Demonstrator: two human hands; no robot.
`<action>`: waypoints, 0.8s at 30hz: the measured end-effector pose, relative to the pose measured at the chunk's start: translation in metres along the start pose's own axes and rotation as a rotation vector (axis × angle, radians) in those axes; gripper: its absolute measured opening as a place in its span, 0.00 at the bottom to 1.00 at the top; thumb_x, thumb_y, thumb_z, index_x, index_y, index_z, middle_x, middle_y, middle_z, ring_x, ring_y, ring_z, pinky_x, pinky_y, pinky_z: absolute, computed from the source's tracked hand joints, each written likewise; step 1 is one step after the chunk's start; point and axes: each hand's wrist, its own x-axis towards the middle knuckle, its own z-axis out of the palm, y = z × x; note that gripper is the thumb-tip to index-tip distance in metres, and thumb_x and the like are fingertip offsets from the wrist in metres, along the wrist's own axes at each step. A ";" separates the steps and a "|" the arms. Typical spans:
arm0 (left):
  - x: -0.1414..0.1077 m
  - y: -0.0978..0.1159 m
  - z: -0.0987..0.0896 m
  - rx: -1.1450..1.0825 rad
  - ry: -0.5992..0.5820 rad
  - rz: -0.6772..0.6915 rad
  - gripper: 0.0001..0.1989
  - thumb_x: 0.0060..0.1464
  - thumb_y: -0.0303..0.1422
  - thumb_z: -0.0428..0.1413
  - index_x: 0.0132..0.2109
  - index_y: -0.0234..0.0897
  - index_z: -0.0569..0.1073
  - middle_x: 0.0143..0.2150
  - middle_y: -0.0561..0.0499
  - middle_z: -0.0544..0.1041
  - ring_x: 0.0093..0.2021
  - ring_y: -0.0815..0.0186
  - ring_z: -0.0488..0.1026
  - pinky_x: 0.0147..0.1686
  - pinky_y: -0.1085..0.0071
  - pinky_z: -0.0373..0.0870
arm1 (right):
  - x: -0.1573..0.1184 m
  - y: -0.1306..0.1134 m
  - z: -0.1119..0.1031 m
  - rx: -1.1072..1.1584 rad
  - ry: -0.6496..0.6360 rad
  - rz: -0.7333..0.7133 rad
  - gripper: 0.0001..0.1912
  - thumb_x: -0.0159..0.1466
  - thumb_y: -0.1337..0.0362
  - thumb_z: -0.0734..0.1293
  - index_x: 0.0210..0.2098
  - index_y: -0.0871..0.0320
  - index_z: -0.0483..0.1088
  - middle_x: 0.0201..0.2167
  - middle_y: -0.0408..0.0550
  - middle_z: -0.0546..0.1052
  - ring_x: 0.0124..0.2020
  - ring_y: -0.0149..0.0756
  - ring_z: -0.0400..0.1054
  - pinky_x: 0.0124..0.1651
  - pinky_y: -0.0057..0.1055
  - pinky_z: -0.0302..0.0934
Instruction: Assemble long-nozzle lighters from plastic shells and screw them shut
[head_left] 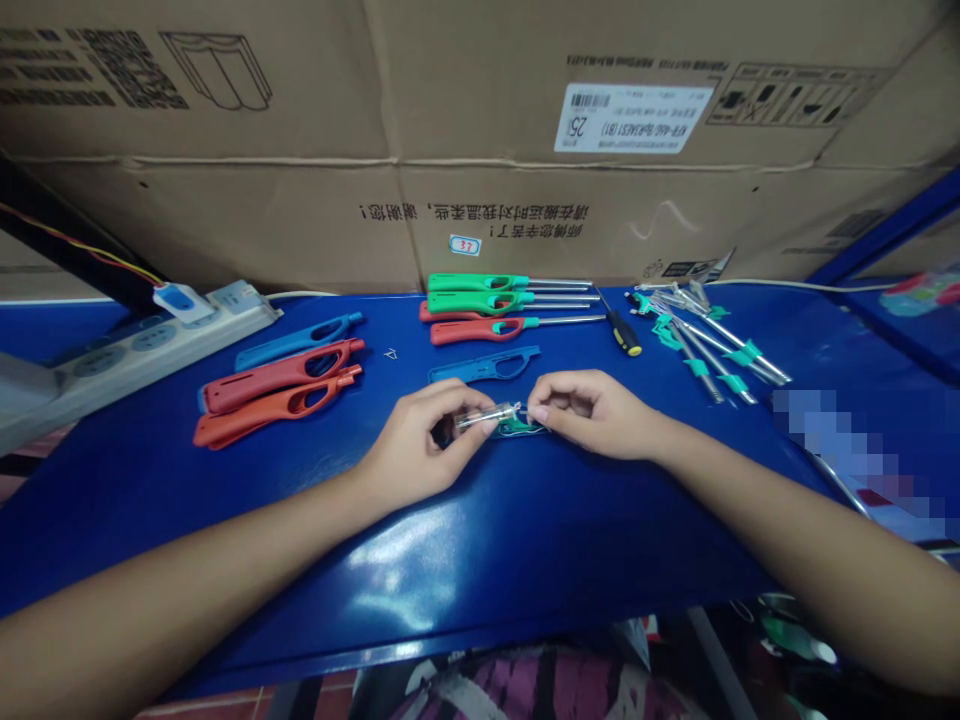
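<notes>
Cylinder (477, 415), clear, metal-tipped, pinched in our left hand (417, 435), nearer us than hollow blue plastic handle (471, 370) | our right hand (592, 415) nearly closed beside it, hold unclear | seemingly adjusting its tip (515, 409); next needs steadiness

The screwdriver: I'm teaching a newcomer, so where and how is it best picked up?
Probably by its thick black-and-yellow handle, from above on the near side: the handle lies nearer and unobstructed, while the thin shaft points away, close to the metal lighter tubes.
</notes>
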 end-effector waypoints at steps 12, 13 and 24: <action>-0.001 0.000 -0.001 -0.002 0.010 0.012 0.06 0.60 0.31 0.59 0.42 0.35 0.78 0.34 0.51 0.77 0.29 0.70 0.69 0.30 0.74 0.66 | 0.001 0.001 0.001 -0.061 0.049 -0.004 0.18 0.63 0.50 0.70 0.35 0.61 0.73 0.25 0.41 0.68 0.25 0.27 0.57 0.27 0.26 0.52; -0.001 0.000 -0.001 -0.002 0.012 0.010 0.06 0.60 0.31 0.60 0.43 0.35 0.78 0.34 0.50 0.77 0.29 0.70 0.69 0.30 0.74 0.66 | 0.001 0.001 0.001 -0.055 0.050 -0.004 0.18 0.63 0.50 0.70 0.35 0.61 0.73 0.24 0.41 0.68 0.24 0.26 0.57 0.26 0.26 0.52; -0.001 -0.001 0.000 0.011 0.003 0.022 0.07 0.60 0.32 0.60 0.43 0.35 0.79 0.34 0.49 0.78 0.29 0.70 0.69 0.30 0.73 0.67 | 0.002 0.004 0.001 -0.037 0.052 -0.040 0.14 0.65 0.55 0.69 0.36 0.61 0.73 0.24 0.40 0.68 0.23 0.25 0.57 0.25 0.25 0.51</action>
